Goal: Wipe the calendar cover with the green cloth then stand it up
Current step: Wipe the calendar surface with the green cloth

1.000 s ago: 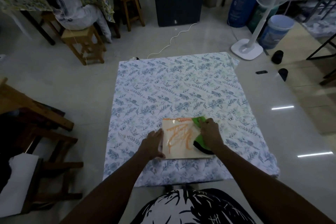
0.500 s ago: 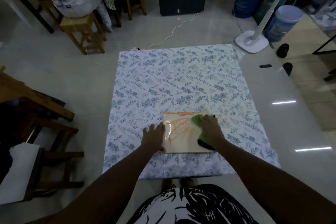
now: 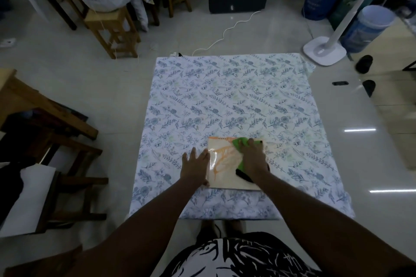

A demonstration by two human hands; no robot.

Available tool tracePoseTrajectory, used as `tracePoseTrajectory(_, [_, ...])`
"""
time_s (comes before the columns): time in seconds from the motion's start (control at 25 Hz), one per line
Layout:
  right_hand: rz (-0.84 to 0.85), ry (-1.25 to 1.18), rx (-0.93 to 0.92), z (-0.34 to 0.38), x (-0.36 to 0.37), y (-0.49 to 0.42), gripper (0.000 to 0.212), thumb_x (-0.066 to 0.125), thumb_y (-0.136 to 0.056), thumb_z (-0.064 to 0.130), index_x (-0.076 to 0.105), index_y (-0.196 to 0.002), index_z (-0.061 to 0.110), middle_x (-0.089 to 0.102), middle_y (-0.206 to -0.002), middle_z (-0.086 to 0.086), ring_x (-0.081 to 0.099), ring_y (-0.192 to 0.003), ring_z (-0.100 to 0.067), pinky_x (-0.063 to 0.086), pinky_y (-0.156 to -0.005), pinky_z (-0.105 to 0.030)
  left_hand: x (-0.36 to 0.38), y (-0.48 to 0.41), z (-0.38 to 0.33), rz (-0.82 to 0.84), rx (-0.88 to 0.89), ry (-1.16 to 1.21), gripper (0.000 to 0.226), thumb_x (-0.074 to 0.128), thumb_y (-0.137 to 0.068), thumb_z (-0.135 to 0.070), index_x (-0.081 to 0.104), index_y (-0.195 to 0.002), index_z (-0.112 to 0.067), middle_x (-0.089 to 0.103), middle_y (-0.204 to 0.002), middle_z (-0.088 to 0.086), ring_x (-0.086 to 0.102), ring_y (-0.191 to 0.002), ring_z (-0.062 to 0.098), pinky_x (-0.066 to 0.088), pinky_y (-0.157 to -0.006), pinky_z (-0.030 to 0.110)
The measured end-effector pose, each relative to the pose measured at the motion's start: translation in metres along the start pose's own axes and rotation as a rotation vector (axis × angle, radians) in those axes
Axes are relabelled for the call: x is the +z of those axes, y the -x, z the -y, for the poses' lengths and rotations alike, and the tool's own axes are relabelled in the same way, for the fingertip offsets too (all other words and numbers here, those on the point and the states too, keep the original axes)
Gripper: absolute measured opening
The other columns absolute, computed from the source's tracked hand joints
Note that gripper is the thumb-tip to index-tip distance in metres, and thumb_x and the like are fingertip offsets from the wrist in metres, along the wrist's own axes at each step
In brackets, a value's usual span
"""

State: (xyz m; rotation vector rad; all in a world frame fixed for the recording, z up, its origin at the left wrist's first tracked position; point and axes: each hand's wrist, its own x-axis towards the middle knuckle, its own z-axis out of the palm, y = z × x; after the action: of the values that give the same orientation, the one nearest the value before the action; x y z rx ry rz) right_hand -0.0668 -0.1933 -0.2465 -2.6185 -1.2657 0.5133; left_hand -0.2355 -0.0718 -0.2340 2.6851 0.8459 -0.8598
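Note:
The calendar point(image 3: 225, 164) lies flat near the front of a floral sheet point(image 3: 225, 96); its glossy cream cover bears orange lettering. My left hand point(image 3: 195, 166) rests flat, fingers spread, on the calendar's left edge, pinning it down. My right hand point(image 3: 253, 157) presses the green cloth point(image 3: 239, 143) onto the right half of the cover, near its far edge. Green shows ahead of my fingers and a dark edge of the cloth trails by my wrist.
The sheet covers a low surface on a pale tiled floor. A white standing fan point(image 3: 325, 50) and blue containers point(image 3: 364, 27) stand at the back right. Wooden stools point(image 3: 112, 29) with a seated person are back left, wooden furniture point(image 3: 45, 119) at the left. A white cable point(image 3: 225, 33) runs behind the sheet.
My right hand has slid the green cloth leftward and toward the far edge of the cover. My left hand has stayed on the calendar's left edge. The camera has tilted down slightly.

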Motion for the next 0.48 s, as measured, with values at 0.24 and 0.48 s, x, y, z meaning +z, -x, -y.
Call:
tracePoseTrajectory(0.24, [0.122,0.082,-0.355,0.000,0.011,0.011,0.059,0.061,-0.091,0.025,0.041,-0.144,0.042,0.042,-0.146,0.001,0.037,-0.130,-0.028,0.048,-0.104,-0.046,0.010,-0.003,0.005,0.004,-0.031,0.011,0.116,0.073,-0.074,-0.056,-0.001,-0.157,-0.022,-0.005,-0.167,0.001,-0.010,-0.152,0.040,0.004,-0.121,0.061])
tracePoseTrajectory(0.48, [0.162,0.137,-0.361,0.030,0.033,0.028,0.062,0.053,-0.095,0.010,0.036,-0.147,0.038,0.037,-0.149,-0.003,0.037,-0.132,-0.031,0.052,-0.096,-0.043,0.014,0.000,0.007,-0.040,-0.121,0.075,0.125,0.075,-0.068,-0.062,0.000,-0.157,-0.017,-0.012,-0.166,0.009,-0.013,-0.150,0.044,0.007,-0.119,0.063])
